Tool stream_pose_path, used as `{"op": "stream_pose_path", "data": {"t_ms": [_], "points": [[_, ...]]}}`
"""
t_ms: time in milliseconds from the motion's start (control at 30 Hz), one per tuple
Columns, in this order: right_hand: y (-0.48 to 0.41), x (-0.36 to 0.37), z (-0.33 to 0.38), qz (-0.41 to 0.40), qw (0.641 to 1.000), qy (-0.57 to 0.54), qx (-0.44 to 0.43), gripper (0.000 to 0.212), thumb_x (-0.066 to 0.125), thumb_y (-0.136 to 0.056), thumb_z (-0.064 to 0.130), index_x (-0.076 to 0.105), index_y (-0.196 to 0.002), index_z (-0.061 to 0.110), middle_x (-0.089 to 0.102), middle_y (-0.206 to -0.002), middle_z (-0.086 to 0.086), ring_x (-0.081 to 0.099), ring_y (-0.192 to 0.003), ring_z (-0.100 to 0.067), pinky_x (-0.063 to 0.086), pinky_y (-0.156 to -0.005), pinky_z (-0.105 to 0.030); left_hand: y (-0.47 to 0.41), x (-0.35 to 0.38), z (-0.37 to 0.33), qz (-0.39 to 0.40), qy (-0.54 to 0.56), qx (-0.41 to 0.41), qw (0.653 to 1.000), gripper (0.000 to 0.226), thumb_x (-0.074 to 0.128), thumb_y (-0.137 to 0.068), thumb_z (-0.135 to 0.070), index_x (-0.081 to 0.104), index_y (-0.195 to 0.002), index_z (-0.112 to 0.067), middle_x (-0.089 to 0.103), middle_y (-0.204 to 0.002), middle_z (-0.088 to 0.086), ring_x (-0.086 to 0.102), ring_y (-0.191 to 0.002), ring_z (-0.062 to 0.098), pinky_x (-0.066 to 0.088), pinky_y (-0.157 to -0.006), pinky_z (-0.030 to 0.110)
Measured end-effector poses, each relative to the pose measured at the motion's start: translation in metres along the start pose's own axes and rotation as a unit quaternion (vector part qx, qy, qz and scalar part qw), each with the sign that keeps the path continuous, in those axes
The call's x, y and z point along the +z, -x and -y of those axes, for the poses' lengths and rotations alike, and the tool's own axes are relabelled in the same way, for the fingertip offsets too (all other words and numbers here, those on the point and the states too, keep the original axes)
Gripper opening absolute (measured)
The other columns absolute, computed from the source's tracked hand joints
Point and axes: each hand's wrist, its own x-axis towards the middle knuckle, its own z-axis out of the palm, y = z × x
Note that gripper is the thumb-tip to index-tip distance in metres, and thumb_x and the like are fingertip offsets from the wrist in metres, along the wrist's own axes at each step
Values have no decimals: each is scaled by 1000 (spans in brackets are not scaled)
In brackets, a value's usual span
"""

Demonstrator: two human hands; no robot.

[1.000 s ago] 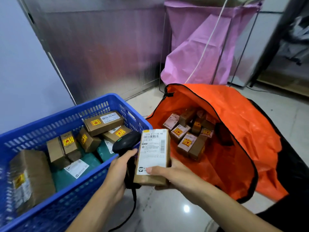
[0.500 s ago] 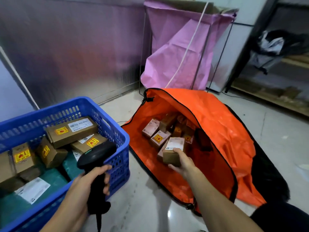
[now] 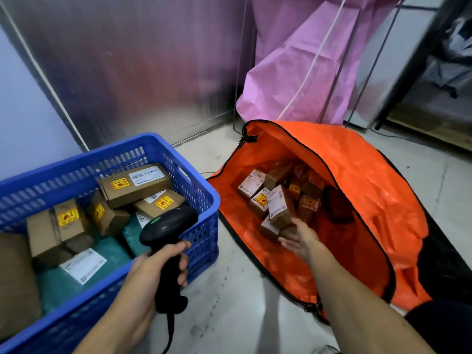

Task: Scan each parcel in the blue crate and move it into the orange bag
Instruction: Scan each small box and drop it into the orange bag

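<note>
Crate at far left: blue slatted plastic crate point(image 3: 102, 159) on the floor, w/ brown cardboard parcels point(image 3: 132, 186) carrying yellow stickers and white labels piled inside, teal mailers point(image 3: 112, 254) under them. My left hand point(image 3: 153, 272) is clenched round the grip of the black handheld barcode scanner point(image 3: 167, 226), its head over the crate's near-right corner, cable hanging down. Next, the orange fabric bag point(image 3: 370, 200), zip mouth wide open. My right hand point(image 3: 298, 238) is inside the mouth, palm up, fingers loose, grasping nothing. A brown label-faced parcel point(image 3: 279, 206) sits tilted on the other boxes point(image 3: 279, 175) in the bag, just beyond my fingertips; touching or not, can't tell. Pink sack on wire frame point(image 3: 306, 60) stands behind.
</note>
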Motion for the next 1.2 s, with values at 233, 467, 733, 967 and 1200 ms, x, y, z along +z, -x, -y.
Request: {"op": "stream_pose_path", "data": {"t_ms": [233,467,733,967,1200], "points": [[42,33,16,68,985,152,-53,37,56,-104,33,56,-120,0,69,-102,-20,70,-74,-30,57,-65,-38,11,7,-16,9,-13,12,1000,43,82,-67,-29,68,-99,-4,55,-67,9,46,-50,22,38,-58,35],[120,100,40,160,937,253,-180,17,59,-102,26,62,-106,10,68,-69,-8,66,-60,-25,52,-55,-30,31,-4,-64,-11,-120,67,990,15,69,-95,-19,62,-92,-6,60,-66,6,49,-49,19,44,-53,30],[211,146,34,233,876,301,-297,18,57,-102,16,69,-96,5,68,-67,-12,62,-50,-23,46,-50,-26,67,-60,-125,-67,-137,117,981,17,69,-96,-21,64,-87,-8,61,-66,5,51,-48,18,44,-50,27],[250,216,-3,264,813,367,-366,23,56,-101,11,71,-84,7,69,-64,-9,62,-52,-21,49,-51,-27,88,-97,-137,-100,-212,152,960,13,70,-94,-22,67,-89,-11,65,-65,1,52,-52,18,46,-60,31],[268,316,-58,326,753,449,-353,23,56,-100,12,67,-79,11,69,-66,-8,63,-51,-17,51,-53,-27,85,-154,-168,-185,-285,183,923,16,70,-84,-33,72,-87,-18,74,-69,3,67,-61,25,61,-71,45]]}}
